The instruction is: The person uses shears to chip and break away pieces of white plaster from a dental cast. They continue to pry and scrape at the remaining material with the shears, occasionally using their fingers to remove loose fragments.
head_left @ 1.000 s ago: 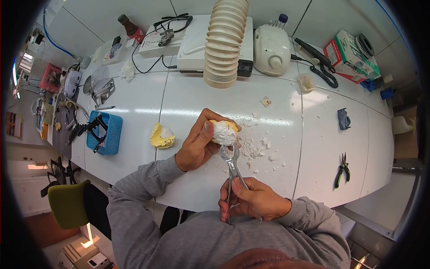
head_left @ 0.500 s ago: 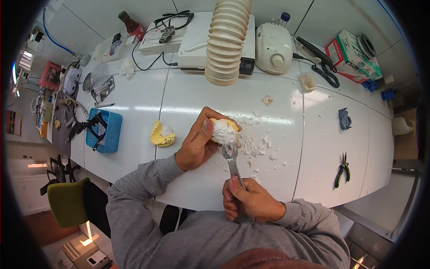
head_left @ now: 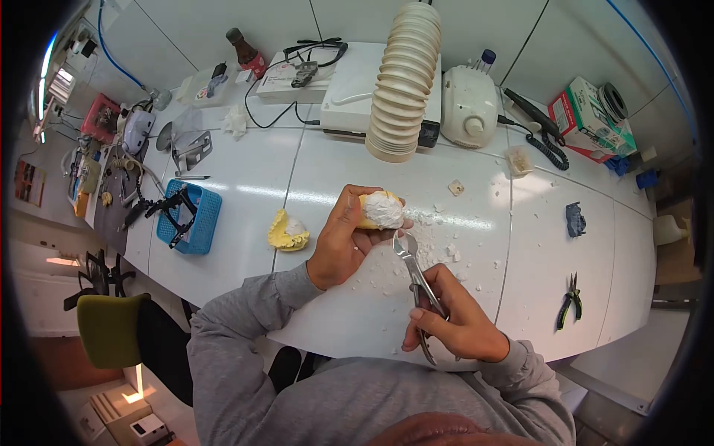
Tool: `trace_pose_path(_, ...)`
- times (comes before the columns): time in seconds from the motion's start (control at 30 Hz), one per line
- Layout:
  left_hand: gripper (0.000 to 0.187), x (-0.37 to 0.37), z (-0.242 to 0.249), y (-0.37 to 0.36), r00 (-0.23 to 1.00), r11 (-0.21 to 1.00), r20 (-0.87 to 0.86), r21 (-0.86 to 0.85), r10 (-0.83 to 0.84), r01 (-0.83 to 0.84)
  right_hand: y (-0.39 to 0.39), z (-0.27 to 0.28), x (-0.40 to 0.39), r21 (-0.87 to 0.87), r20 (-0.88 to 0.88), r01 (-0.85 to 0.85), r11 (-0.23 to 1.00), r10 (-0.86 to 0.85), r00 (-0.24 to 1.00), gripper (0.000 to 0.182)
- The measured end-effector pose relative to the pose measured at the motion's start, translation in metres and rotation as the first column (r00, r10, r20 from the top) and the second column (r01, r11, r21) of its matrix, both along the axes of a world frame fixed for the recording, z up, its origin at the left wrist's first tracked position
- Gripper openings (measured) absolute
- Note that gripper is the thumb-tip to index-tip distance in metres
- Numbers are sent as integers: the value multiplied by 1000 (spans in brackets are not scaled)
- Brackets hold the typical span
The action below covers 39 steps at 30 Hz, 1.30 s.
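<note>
My left hand point(head_left: 343, 238) grips a yellow dental cast point(head_left: 384, 210) with a rough lump of white plaster on its upper face. Fingers wrap its left side and underside. In my right hand point(head_left: 462, 316) is a pair of metal plaster nippers point(head_left: 410, 262), held by the handles, with the jaws pointing up toward the cast. Those jaws are a little apart and sit just below the cast's lower edge. A second yellow dental cast point(head_left: 287, 232), with white plaster in its middle, lies on the table left of my left hand. White plaster crumbs point(head_left: 446, 253) are scattered right of the held cast.
A ribbed suction hose point(head_left: 405, 82) hangs over the table's back. Left stands a blue basket point(head_left: 212, 223) with a black frame in it. Green-handled pliers point(head_left: 570, 303) and a grey-blue piece point(head_left: 575, 220) lie right. A white control box point(head_left: 470, 108) stands behind.
The nippers have come away from the plaster, downward and right, and my right hand's hold on the handles has loosened. The held cast is turned somewhat. The whole view has shifted slightly.
</note>
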<state>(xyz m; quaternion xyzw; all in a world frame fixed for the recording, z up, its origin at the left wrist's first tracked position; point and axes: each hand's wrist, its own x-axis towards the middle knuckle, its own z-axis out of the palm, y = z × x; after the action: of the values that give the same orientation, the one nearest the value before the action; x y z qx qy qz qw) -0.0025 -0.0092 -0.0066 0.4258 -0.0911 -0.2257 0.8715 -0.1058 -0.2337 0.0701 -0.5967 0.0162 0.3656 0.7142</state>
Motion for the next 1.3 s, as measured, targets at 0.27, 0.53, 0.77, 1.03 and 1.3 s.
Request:
trace_pose_path(0.27, 35, 1, -1, 1, 999, 999, 0, 1, -38, 38, -11, -2, 10, 130, -153, 105, 986, -85, 985, 49)
trace_pose_path(0.53, 39, 2, -3, 3, 999, 1000, 22, 8, -27, 26, -10, -8, 7, 317, -328, 84, 945, 26, 944, 56)
trace_pose_path(0.77, 40, 1, -3, 1, 998, 998, 65, 61, -14, 10, -7, -14, 7, 412, -444, 149, 899, 55, 894, 58)
trace_pose_path(1.03, 40, 1, -4, 2, 998, 998, 61, 50, -29, 26, -7, -13, 8, 426, -461, 175, 887, 46, 886, 58)
trace_pose_path(1.3, 39, 1, -3, 3, 999, 999, 21, 33, -39, 38, -7, -17, 7, 450, -489, 201, 870, 52, 870, 60)
